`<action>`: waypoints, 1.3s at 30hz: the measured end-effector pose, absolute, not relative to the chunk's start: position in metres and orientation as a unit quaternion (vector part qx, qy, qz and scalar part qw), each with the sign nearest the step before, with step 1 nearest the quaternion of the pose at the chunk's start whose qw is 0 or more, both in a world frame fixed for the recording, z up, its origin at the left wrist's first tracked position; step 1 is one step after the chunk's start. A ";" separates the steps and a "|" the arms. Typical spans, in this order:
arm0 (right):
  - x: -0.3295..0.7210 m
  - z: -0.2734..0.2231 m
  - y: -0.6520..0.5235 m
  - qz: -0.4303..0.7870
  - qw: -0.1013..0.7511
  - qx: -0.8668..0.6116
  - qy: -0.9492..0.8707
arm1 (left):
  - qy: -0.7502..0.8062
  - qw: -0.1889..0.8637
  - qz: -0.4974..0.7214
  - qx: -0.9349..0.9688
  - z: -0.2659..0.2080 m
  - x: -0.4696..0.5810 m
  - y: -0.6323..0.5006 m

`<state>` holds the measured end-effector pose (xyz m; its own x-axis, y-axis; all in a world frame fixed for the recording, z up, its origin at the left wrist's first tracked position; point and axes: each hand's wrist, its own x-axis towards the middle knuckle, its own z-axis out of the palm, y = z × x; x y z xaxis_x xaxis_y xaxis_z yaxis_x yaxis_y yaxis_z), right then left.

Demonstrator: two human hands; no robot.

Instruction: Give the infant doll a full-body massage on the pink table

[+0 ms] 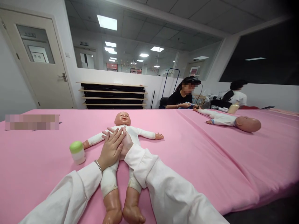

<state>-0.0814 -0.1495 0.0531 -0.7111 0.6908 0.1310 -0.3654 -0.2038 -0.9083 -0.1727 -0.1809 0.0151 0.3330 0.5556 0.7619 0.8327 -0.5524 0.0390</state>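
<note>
A baby doll (134,133) in a white cloth body lies on its back, its head away from me and its feet towards me. My left hand (112,149), with a beaded bracelet at the wrist, is over the doll's chest and belly with fingers stretched out. It crosses over my right hand (127,142), whose palm is partly hidden beneath it. Some right fingertips show past the left fingers, extended too. Neither hand grips anything; both are at the doll's torso. Left of the doll's arm stands a small translucent jar (78,157) with a green lid.
Pink cloth (187,165) covers the table. A second doll (229,121) lies at the right, near a pale bottle (233,108). Beyond the table sit a person in black (178,99) and another in white (235,95). A blurred patch (32,122) covers something at the left.
</note>
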 end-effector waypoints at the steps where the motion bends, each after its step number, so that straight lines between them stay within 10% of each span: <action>1: -0.079 0.057 -0.148 0.764 0.361 -0.150 -0.514 | -0.435 0.185 -0.371 -0.799 0.013 -0.173 -0.180; 6: -0.050 0.059 -0.147 0.627 0.428 -0.180 -0.625 | -0.399 0.156 -0.342 -0.836 0.004 -0.174 -0.175; 17: -0.002 -0.001 -0.100 0.243 0.282 -0.318 -0.872 | -0.382 -0.134 -0.250 -0.879 0.013 -0.181 -0.167; 39: 0.008 -0.025 -0.081 0.160 0.231 -0.380 -0.881 | -0.463 -0.171 -0.293 -0.819 0.012 -0.185 -0.168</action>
